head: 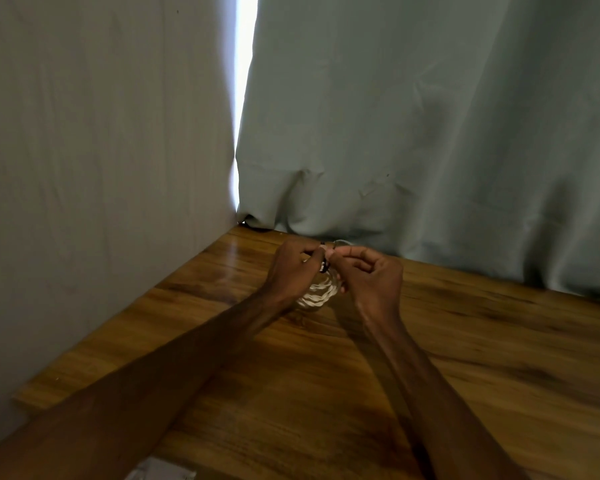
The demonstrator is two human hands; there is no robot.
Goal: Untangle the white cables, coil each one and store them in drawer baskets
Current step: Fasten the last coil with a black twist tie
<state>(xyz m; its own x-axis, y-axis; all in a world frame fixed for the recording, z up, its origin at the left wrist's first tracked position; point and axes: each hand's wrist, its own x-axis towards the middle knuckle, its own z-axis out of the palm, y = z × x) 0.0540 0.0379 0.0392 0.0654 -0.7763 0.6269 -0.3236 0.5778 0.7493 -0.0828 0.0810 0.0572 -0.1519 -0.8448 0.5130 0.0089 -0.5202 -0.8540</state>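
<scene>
A coiled white cable (317,294) hangs between my two hands just above the wooden table (465,358). My left hand (291,271) grips the coil from the left, its fingers curled around the top of the bundle. My right hand (371,275) pinches a loose end of the white cable at the top of the coil, where a small dark piece (323,267) shows between my fingers. A thin loop of cable (342,242) rises just behind my fingertips. The image is blurred, so finer detail of the cable is unclear.
A pale green curtain (430,133) hangs along the table's far edge and a grey wall (101,150) bounds its left side. A bright gap (245,81) shows between them. A whitish object (160,472) peeks in at the bottom edge.
</scene>
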